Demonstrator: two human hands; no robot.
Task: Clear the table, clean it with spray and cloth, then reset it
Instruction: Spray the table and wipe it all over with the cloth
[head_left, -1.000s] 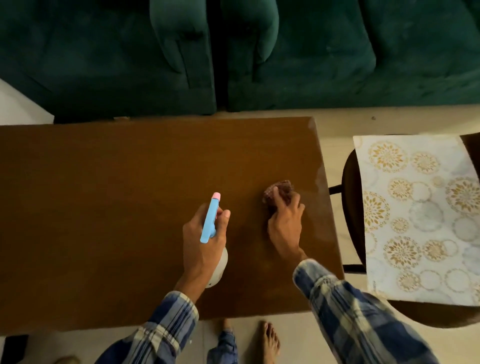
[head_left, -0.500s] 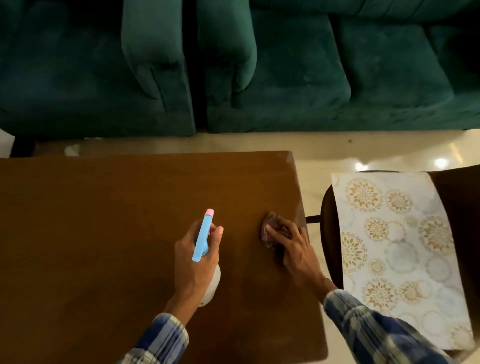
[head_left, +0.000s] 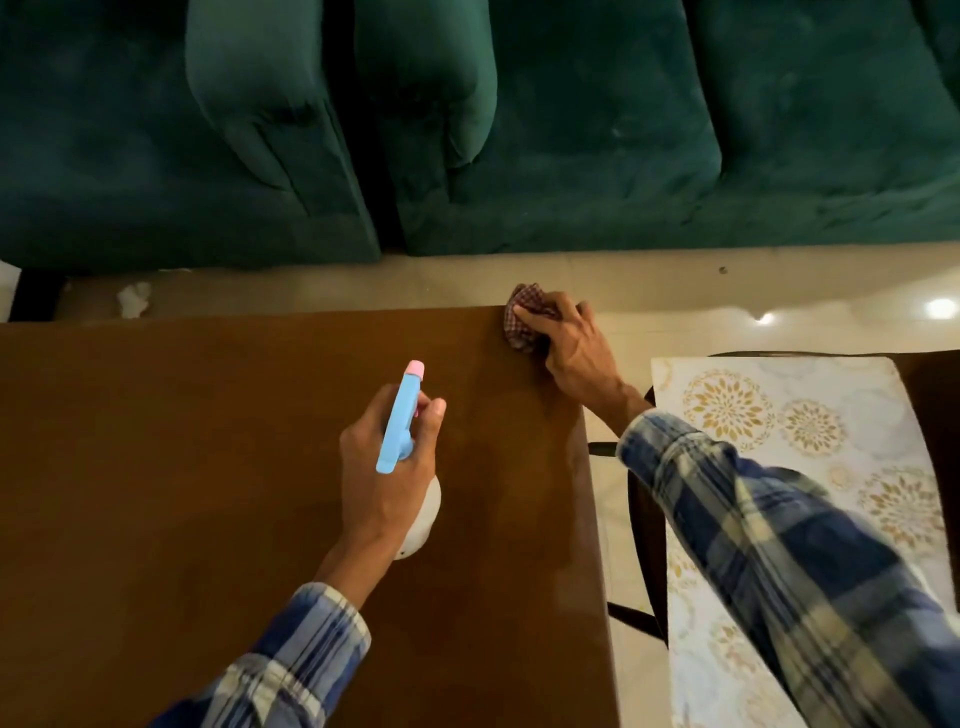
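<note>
The crumpled checked cloth (head_left: 524, 323) lies on the far right corner of the brown wooden table (head_left: 197, 467), under the right hand (head_left: 577, 356). Nearer and further left, the left hand (head_left: 387, 483) holds the blue-and-white plastic spray bottle (head_left: 399, 421) over the tabletop. Right of the table stands a dark chair (head_left: 641, 525) with a floral-patterned mat (head_left: 810, 447) on it. Beyond the far edge, across a strip of pale floor (head_left: 363, 288), stand green velvet sofas (head_left: 623, 130).

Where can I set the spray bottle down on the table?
The wooden table is bare from its left edge to the left hand gripping the spray bottle. Crowded only at the far right corner, where the right hand holds the checked cloth.
</note>
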